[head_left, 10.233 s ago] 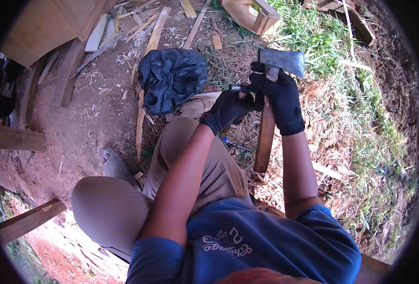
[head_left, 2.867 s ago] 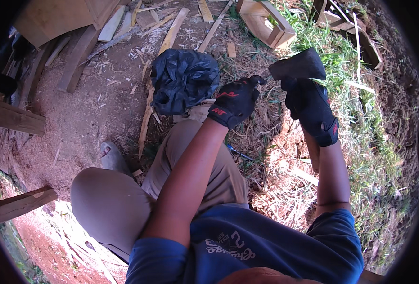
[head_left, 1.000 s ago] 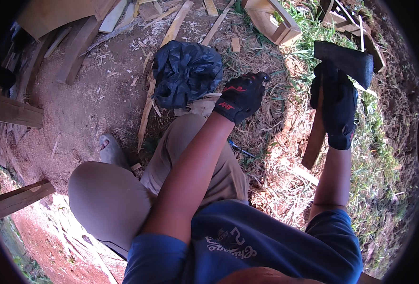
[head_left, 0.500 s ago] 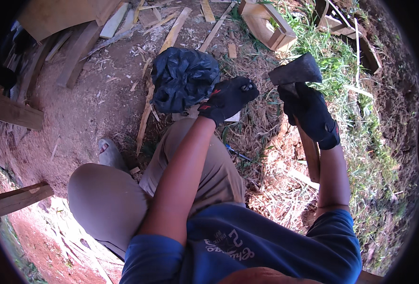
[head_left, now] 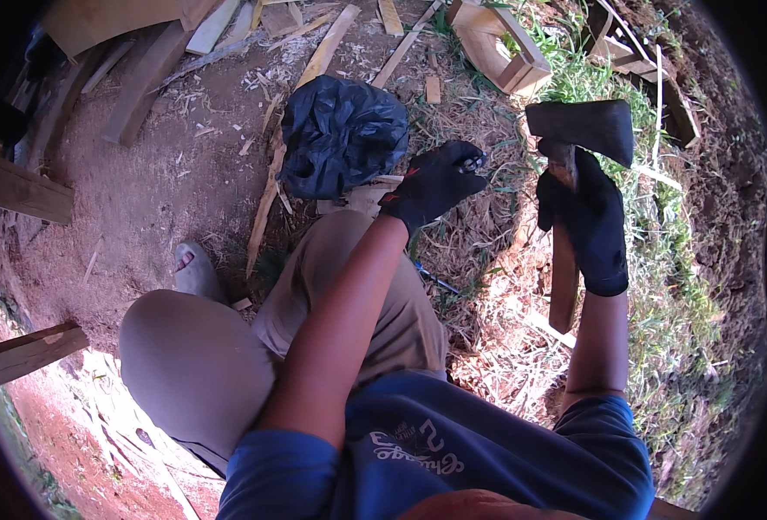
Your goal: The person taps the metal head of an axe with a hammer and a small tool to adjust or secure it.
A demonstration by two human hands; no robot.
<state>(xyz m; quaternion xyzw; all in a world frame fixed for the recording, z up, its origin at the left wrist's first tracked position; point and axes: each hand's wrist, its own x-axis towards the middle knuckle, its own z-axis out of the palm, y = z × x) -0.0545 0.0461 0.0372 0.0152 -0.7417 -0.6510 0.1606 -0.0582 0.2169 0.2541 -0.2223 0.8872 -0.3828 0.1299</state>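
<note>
My right hand [head_left: 593,221], in a black glove, is closed round the wooden handle of a hatchet [head_left: 587,130] just below its head. The dark metal head points up and away from me; the handle's lower end hangs beside my forearm. To its left, my left hand [head_left: 431,186], also gloved in black, is closed, with small shiny grey bits showing at its fingers that are too small to name. A crumpled black plastic bag [head_left: 342,134] lies on the ground just left of that hand, beyond my knee.
An open wooden box frame [head_left: 505,52] lies at the far side. Timber beams [head_left: 145,87] and a wooden panel [head_left: 110,22] are at the far left. Wooden strips [head_left: 327,48] and shavings lie on the dirt. A thin blue item [head_left: 437,279] is beside my knee. Grass is on the right.
My right hand has moved the hatchet to the right and turned it, so that its head now tilts down to the right and more handle shows. My left hand has shifted slightly right, still closed.
</note>
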